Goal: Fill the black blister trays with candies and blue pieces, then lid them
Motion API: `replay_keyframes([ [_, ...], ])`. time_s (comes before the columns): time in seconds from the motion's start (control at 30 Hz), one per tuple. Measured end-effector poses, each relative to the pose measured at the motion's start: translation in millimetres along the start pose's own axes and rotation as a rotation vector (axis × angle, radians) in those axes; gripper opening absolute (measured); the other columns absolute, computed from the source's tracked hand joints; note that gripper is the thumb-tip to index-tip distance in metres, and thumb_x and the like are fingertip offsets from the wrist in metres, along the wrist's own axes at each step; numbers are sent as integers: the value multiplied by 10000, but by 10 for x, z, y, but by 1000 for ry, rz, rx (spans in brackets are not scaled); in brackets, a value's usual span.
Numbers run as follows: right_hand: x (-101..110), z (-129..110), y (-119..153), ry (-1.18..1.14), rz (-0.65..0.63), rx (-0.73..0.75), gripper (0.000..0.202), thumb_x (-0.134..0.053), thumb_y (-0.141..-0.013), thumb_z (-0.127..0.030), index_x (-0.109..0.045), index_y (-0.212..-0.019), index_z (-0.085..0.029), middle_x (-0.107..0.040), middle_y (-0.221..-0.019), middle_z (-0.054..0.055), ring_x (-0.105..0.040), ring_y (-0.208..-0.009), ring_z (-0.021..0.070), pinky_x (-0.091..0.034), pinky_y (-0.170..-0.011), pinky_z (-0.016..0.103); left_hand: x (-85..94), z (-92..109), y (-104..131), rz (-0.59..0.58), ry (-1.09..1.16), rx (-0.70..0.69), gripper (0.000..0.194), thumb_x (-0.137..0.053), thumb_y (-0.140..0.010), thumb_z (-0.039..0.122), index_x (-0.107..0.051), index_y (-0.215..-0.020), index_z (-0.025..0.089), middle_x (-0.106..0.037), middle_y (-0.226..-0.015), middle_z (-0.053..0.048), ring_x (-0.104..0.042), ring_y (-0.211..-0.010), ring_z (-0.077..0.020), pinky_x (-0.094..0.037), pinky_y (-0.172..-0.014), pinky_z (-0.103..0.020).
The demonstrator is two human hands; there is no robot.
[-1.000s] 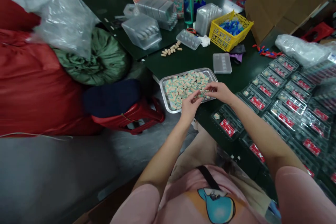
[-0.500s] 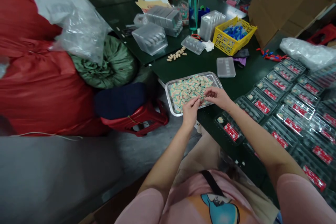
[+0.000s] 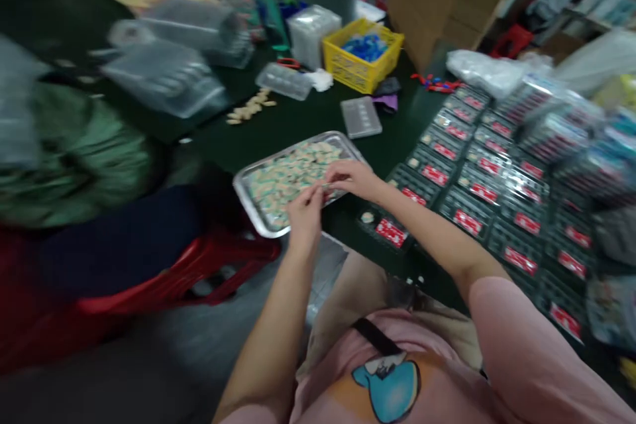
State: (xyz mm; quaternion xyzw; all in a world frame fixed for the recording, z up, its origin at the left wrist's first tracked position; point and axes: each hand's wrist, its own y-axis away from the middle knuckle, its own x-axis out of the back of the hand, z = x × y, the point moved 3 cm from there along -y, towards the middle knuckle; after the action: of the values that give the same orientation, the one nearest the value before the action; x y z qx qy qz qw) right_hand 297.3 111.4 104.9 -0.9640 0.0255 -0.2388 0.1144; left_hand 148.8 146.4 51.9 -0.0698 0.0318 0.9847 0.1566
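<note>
A metal tray (image 3: pixel 239 189) lies on the dark green table, filled with many small flat cream-and-green pieces (image 3: pixel 281 179). Above its near right corner my two hands meet fingertip to fingertip. My left hand (image 3: pixel 305 212) is closed in a pinch, with thumb and fingers around small flat pieces, though blur hides how many. My right hand (image 3: pixel 350 177) comes in from the right, its fingers also pinched at the same spot on these pieces. Just right of the hands lies a black blister tray with a red-and-white patterned strip (image 3: pixel 391 232) and a pale piece (image 3: pixel 368 217) in it.
Rows of similar blister trays (image 3: pixel 484 192) cover the right side. Behind stand a yellow basket (image 3: pixel 348 66) of blue items, a green bottle (image 3: pixel 265 3) and clear plastic trays (image 3: pixel 166 76). Peanut-like pieces (image 3: pixel 251 107) lie beyond the tray. A red stool (image 3: pixel 199 271) stands at left.
The view has swung to the right, so the tray and hands appear further left and more packs show at right. Both hands stay pinched together over the tray's corner.
</note>
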Motion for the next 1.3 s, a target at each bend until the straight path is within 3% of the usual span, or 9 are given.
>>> replay_keyframes([
  [0.07, 106, -15, 47, -7, 15, -47, 85, -702, -799, -184, -635, -831, -227, -667, -873, -50, -587, -814, 129, -487, -803, 248, -81, -1, -23, 27, 7, 16, 325, -738, -723, 368, -740, -954, 138, -736, -887, -33, -654, -762, -138, -545, -769, -274],
  [0.17, 329, -47, 222, -24, 94, -72, 161, -733, -782, -195, -592, -836, -249, -620, -816, -108, -562, -760, 90, -485, -774, 207, -319, 9, 7, -25, 21, 45, 335, -755, -721, 360, -720, -969, 138, -722, -880, -19, -633, -725, -120, -533, -735, -248],
  [0.37, 960, -15, 975, -25, 242, -151, 157, -726, -779, -302, -618, -878, -245, -662, -841, -67, -610, -790, 116, -501, -745, 238, -907, 154, 283, -247, -15, 47, 379, -746, -703, 382, -711, -1017, 173, -717, -1000, -42, -671, -792, -138, -536, -752, -258],
  [0.5, 1793, 266, 1756, 34, 452, -281, 242, -715, -764, -385, -652, -894, -190, -705, -851, 10, -651, -797, 150, -516, -754, 285, -1054, 177, 372, -302, -55, 44, 359, -744, -698, 376, -717, -999, 181, -719, -1045, -58, -683, -823, -149, -546, -762, -264],
  [0.7, 3348, 889, 3044, 342, 983, -601, 165, -670, -709, -292, -646, -808, -162, -716, -816, 41, -649, -772, 169, -511, -787, 316, -1102, 160, 353, -312, -161, 16, 296, -746, -702, 400, -749, -977, 290, -737, -1051, -9, -693, -850, -202, -561, -847, -379],
  [0.8, 3845, 1186, 3415, 433, 1150, -776, 144, -630, -717, -253, -658, -805, -142, -685, -743, 23, -598, -689, 146, -491, -715, 284, -1210, 219, 332, -281, -181, 11, 217, -756, -687, 395, -768, -903, 378, -746, -1002, 41, -689, -837, -221, -548, -890, -420],
  [0.9, 4106, 1436, 3526, 457, 1167, -875, 146, -619, -720, -207, -668, -838, -135, -650, -695, -5, -536, -605, 119, -456, -646, 254, -1348, 296, 320, -278, -214, 10, 210, -750, -691, 392, -772, -898, 418, -747, -982, 65, -688, -869, -234, -530, -929, -433],
  [1.0, 4233, 1616, 3516, 521, 1129, -939, 120, -646, -697, -167, -672, -811, -139, -630, -665, -19, -507, -580, 112, -432, -632, 247, -1459, 345, 323, -289, -253, -2, 227, -738, -705, 393, -765, -925, 445, -743, -1016, 80, -685, -902, -237, -509, -980, -437],
  [1.3, 4317, 1865, 3521, 571, 965, -1027, 85, -673, -704, -144, -706, -782, -136, -640, -635, -10, -517, -569, 117, -455, -676, 268, -1591, 348, 353, -264, -291, -30, 359, -745, -666, 391, -739, -1015, 479, -743, -1010, 78, -698, -845, -235, -544, -939, -461],
])
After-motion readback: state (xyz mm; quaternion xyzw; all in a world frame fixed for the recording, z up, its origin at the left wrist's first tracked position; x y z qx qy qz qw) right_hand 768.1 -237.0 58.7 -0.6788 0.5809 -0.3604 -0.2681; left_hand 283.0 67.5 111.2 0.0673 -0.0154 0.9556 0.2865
